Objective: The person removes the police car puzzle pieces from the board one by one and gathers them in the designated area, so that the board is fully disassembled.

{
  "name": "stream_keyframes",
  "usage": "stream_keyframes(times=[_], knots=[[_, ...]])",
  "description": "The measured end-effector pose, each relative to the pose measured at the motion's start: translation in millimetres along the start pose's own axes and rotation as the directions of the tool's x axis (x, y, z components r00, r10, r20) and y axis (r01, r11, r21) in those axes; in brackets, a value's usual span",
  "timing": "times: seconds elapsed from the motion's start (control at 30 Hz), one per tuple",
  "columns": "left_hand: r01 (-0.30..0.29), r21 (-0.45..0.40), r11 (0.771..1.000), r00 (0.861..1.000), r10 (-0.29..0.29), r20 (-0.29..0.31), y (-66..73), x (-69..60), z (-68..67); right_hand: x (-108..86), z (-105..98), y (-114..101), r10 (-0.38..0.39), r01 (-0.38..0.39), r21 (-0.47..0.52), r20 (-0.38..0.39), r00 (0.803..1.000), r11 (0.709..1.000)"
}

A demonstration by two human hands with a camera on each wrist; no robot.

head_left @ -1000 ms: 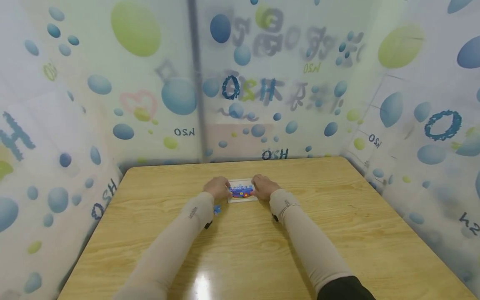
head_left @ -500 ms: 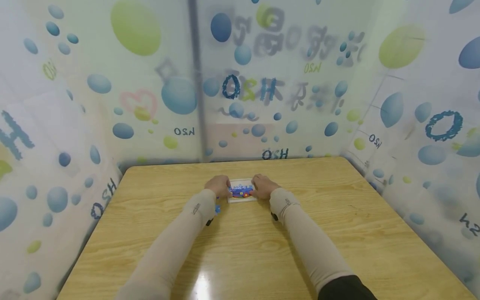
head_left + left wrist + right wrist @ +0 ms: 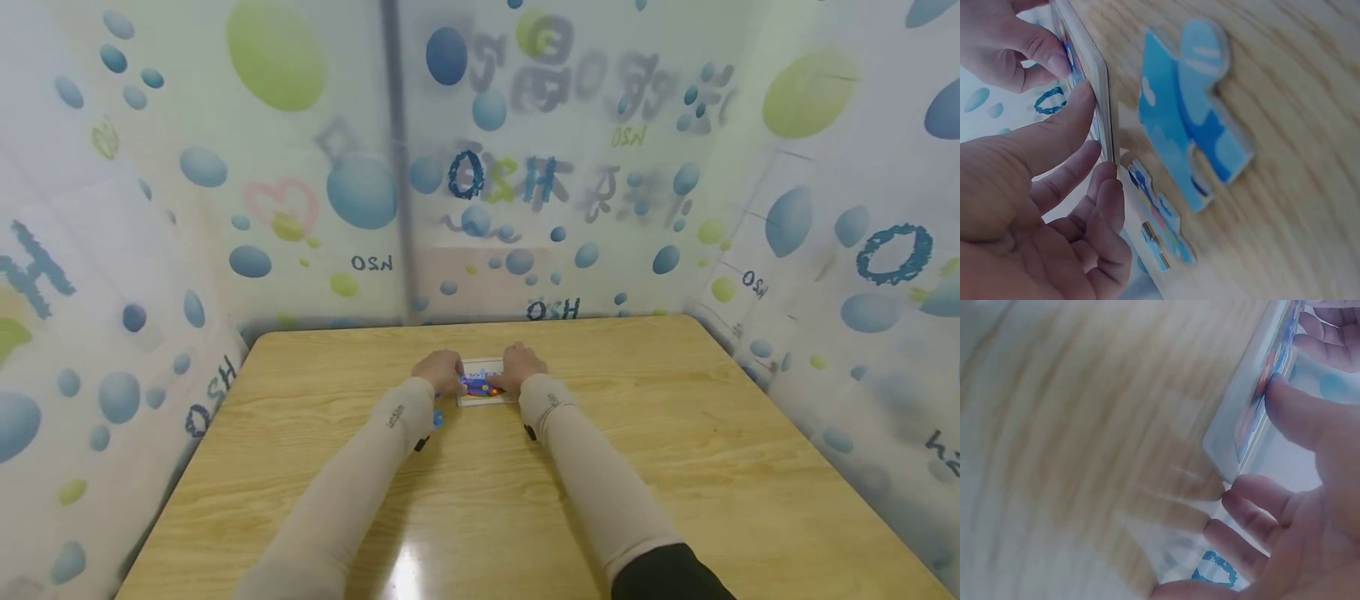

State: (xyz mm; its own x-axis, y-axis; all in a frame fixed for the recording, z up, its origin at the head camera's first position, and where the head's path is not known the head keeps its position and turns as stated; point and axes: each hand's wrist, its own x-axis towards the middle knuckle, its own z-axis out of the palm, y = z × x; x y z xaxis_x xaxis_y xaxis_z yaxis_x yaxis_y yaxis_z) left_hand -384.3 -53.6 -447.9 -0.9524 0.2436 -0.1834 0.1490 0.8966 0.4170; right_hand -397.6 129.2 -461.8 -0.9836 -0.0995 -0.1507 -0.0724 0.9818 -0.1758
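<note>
A white-framed puzzle board [image 3: 487, 402] lies near the table's far edge, its picture [image 3: 476, 386] blue with red and yellow parts. At its left side my left hand [image 3: 441, 371] grips the frame, thumb on top and fingers curled by the edge [image 3: 1107, 119]. My right hand [image 3: 522, 367] covers the board's right part; its thumb [image 3: 1291, 415] presses on the picture, while the other fingers reach past the corner to the table. Beside my left hand lie a blue piece [image 3: 1172, 119], a multicoloured piece [image 3: 1163, 215] and a small bluish one [image 3: 1155, 247].
The wooden table [image 3: 480, 500] stretches in front of the board and to both sides. Printed sheets with blue and green spots [image 3: 360, 192] hang behind the table and at its left and right.
My right hand has shifted left over the board, its thumb now farther in on the picture. My left hand stays at the left edge, and the view has moved slightly.
</note>
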Motion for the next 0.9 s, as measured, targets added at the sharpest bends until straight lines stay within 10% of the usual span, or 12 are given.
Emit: stream_keyframes(times=[0.3, 0.9], knots=[[-0.023, 0.01, 1.0, 1.0, 0.023, 0.006, -1.4, 3.5, 2.1, -3.5, 3.3, -3.0, 0.006, -0.006, -0.011, 0.001, 1.0, 1.0], [-0.067, -0.229, 0.971, 0.998, 0.064, -0.017, -6.9, 1.3, 1.6, 0.0, 5.8, 3.1, -0.028, 0.03, -0.032, 0.057, 0.998, 0.999]])
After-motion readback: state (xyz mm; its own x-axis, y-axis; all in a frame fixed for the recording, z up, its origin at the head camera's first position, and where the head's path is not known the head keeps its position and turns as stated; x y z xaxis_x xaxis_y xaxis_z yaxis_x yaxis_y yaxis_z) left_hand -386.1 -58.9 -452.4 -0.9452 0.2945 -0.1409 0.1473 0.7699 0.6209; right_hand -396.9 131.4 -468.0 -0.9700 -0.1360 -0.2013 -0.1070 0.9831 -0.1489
